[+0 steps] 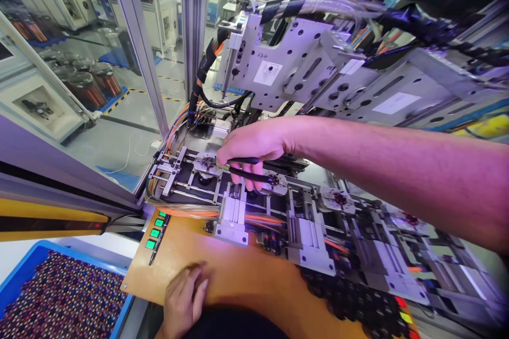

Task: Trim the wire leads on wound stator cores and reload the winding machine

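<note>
My right hand [254, 145] reaches into the machine from the right and is closed on a pair of black-handled pliers [248, 168]. The pliers' tip points left at a round metal fixture [207, 164] on the machine's rail bed. My left hand [185, 296] rests on the brown wooden panel [246, 275] at the front, fingers curled loosely down against the surface; nothing shows in it.
A perforated metal head [294, 63] with cables hangs just above my right hand. More round fixtures [338, 200] sit along the rails to the right. Green lit buttons [156, 228] line the panel's left edge. A blue tray [59, 291] of small parts lies lower left.
</note>
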Demonstrator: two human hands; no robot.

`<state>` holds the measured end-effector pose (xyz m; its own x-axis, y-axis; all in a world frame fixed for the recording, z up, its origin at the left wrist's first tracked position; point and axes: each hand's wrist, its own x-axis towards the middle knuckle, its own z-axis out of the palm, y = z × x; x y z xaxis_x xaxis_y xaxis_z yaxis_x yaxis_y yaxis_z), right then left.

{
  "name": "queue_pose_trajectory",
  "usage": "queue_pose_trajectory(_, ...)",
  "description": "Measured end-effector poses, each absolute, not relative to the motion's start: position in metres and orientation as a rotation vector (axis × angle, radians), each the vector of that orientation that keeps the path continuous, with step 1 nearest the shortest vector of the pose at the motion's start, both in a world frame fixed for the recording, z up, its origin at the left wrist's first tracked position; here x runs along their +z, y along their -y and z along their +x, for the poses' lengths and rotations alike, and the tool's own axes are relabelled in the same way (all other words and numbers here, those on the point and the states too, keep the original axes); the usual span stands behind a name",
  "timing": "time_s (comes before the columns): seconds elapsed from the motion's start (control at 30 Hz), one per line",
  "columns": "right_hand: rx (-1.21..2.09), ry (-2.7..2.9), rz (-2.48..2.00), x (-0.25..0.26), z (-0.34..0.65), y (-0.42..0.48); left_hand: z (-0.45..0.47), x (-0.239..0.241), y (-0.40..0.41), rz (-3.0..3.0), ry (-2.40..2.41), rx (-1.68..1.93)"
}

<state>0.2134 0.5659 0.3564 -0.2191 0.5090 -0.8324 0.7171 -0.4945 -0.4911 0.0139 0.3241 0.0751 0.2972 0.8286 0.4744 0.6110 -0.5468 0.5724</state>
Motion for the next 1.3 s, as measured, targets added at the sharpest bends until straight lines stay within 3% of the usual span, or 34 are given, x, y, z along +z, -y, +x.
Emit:
queue_pose_trajectory(0.2, -1.727, -1.608, 1.752, 0.355, 0.211, -0.563, 0.013, 0.075, -0.323, 2.262, -1.298, 1.115)
queue_pose_trajectory(0.37, -1.862, -1.958, 1.52, 0.389, 0.218, -0.552, 0.013, 0.077, -0.323, 2.262, -1.304, 1.128)
queue_pose_trajectory(0.53, -1.636, -1.777, 1.656, 0.417, 0.253, -0.546, 0.013, 0.081, -0.325, 2.282, -1.297, 1.118)
queue_pose_trajectory(0.9, -1.642, -1.504, 1.879, 0.384, 0.341, -0.511, 0.013, 0.082, -0.33, 2.358, -1.295, 0.987)
queue_pose_trajectory(1.3, -1.524, -1.608, 1.591, 0.368, 0.353, -0.514, 0.01, 0.077, -0.334, 2.4, -1.309, 0.907)
